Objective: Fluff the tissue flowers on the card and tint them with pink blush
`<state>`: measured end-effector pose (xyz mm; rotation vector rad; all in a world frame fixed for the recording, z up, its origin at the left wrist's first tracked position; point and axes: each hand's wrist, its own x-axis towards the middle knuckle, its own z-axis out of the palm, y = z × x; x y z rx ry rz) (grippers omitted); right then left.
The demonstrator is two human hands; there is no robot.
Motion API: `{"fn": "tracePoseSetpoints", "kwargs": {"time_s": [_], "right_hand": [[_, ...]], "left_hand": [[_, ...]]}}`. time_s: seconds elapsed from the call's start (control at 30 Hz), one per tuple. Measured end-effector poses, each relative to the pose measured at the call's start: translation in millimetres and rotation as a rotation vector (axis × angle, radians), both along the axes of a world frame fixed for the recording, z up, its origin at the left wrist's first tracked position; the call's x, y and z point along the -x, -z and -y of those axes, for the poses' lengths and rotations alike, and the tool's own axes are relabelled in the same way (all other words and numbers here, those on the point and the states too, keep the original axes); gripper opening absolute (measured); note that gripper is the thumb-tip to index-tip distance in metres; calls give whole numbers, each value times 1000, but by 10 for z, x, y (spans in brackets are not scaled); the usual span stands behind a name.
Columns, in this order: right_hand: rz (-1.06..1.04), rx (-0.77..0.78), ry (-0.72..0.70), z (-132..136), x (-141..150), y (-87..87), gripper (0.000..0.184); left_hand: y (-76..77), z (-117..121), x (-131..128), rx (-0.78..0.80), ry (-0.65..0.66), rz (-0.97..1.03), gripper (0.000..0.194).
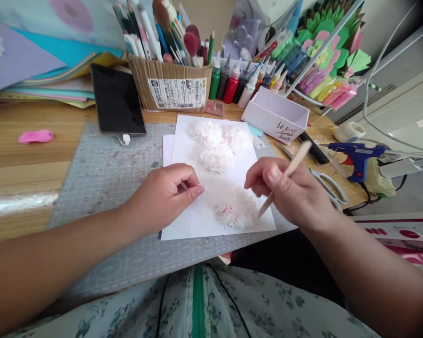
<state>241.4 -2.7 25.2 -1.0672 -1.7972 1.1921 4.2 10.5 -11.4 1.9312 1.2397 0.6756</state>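
Observation:
My right hand (285, 188) is wrapped round a pale wooden stick (298, 157), its thinner end slanting down beside a fluffy white flower-like piece (232, 211) with pink flecks at its middle. That piece lies near the front of a white sheet of paper (183, 225). Left of it, my left hand (172, 192) hovers over the paper with thumb and fingers pinched together; whatever they may hold is too small or hidden to make out. Several similar white fluffy pieces (216, 155) sit clustered at the back of the sheet.
Under the paper is a grey cutting mat (91, 188). Behind stand a tablet (118, 98), a cardboard box of brushes (137, 80), paint bottles (231, 87) and a white open box (268, 112). Scissors (333, 185) and a blue glue gun (359, 157) lie at right, a pink object (35, 136) at left.

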Motion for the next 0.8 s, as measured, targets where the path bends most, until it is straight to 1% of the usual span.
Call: {"fn": "tracePoseSetpoints", "kwargs": {"time_s": [0.07,0.1,0.17,0.23,0.27,0.33,0.4,0.53,0.67,0.8], "right_hand": [[71,-2,-63,76,31,7,47],[86,-26,-58,100,59,7,49],[99,-91,14,118,127,2,49],[120,-120,66,106,190,-6,44],[140,-106,58,96,215,-9,41],[190,-62,-3,77,249,-6,39],[244,-63,-33,70,262,10,39],[318,-110,-20,87,256,35,40],[248,-92,40,113,231,-11,42],[355,-103,7,108,216,6,43]], "left_hand": [[5,-2,-3,-2,32,-2,19],[5,-3,-4,-3,50,-6,19],[5,-7,-8,-4,74,-18,19],[5,-11,-12,-4,82,-36,19],[4,-11,-15,-4,83,-45,20],[0,-7,-21,-5,86,-58,20],[-6,4,-29,-22,84,-60,20],[-5,28,-56,-83,65,-50,20],[14,38,-94,-121,40,-17,20],[11,56,-125,-123,42,-26,18]]}}
